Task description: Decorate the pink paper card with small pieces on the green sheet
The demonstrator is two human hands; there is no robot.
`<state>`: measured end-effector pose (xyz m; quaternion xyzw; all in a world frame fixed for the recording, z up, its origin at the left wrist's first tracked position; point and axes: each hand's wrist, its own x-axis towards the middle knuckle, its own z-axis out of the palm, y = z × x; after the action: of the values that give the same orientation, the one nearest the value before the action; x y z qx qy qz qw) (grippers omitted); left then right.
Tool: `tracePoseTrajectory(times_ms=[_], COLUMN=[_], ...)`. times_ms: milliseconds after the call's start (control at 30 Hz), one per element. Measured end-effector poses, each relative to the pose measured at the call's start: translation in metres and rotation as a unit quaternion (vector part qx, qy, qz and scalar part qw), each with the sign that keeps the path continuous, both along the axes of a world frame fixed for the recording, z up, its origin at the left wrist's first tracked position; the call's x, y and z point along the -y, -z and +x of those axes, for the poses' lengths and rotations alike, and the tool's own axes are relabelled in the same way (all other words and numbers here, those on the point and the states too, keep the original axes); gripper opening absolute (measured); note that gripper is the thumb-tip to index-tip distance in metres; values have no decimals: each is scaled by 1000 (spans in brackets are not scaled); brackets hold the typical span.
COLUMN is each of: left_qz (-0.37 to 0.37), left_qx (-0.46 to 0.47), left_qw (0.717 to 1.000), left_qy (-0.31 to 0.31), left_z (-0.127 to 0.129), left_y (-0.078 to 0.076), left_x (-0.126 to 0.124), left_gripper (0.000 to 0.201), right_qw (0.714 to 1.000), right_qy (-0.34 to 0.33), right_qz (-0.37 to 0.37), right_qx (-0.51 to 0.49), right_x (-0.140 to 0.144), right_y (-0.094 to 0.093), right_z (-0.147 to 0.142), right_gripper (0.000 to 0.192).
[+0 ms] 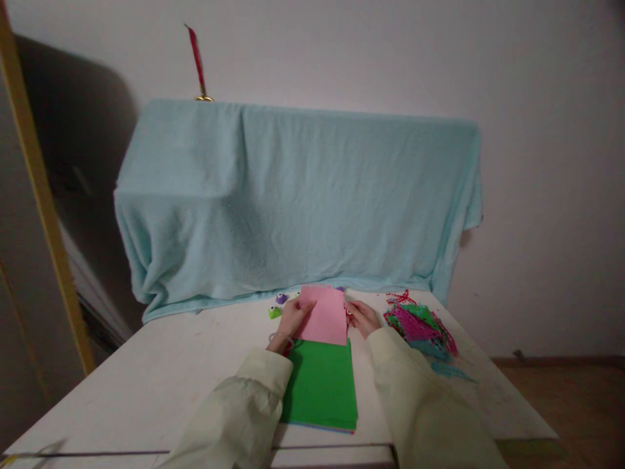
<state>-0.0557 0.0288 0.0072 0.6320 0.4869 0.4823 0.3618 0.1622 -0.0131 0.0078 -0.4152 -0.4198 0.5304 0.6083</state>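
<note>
My left hand (293, 317) grips a pink sheet (324, 319) by its left side, thumb lying on the front. The sheet is tilted up over the far end of a green stack of sheets (319, 384). At the sheet's right edge my right hand (362, 317) has its fingers pinched together. A small red and white thing shows by those fingertips; its kind is unclear. Left of the sheet sit a small green piece with eyes (275, 312) and a purple piece with eyes (281, 299). More such pieces are partly hidden behind the sheet.
Pink, green, blue and red cut-out sheets full of holes (422, 329) lie heaped on the right of the white table (146, 384). A light blue cloth (312, 202) drapes over something along the back. A red ribbon (196, 62) hangs on the wall.
</note>
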Motion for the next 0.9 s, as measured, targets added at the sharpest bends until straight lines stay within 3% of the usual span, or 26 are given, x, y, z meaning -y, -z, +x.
tracePoseTrajectory(times_ms=[900], left_qz=[1], left_qx=[24], left_qw=[999], left_qy=[40], left_z=[1], left_y=[3], left_x=[0], left_gripper=[41], right_qw=[998], right_qy=[37], right_qz=[9], right_qx=[41], right_x=[-5], right_y=[6], right_z=[-2], right_gripper=[42])
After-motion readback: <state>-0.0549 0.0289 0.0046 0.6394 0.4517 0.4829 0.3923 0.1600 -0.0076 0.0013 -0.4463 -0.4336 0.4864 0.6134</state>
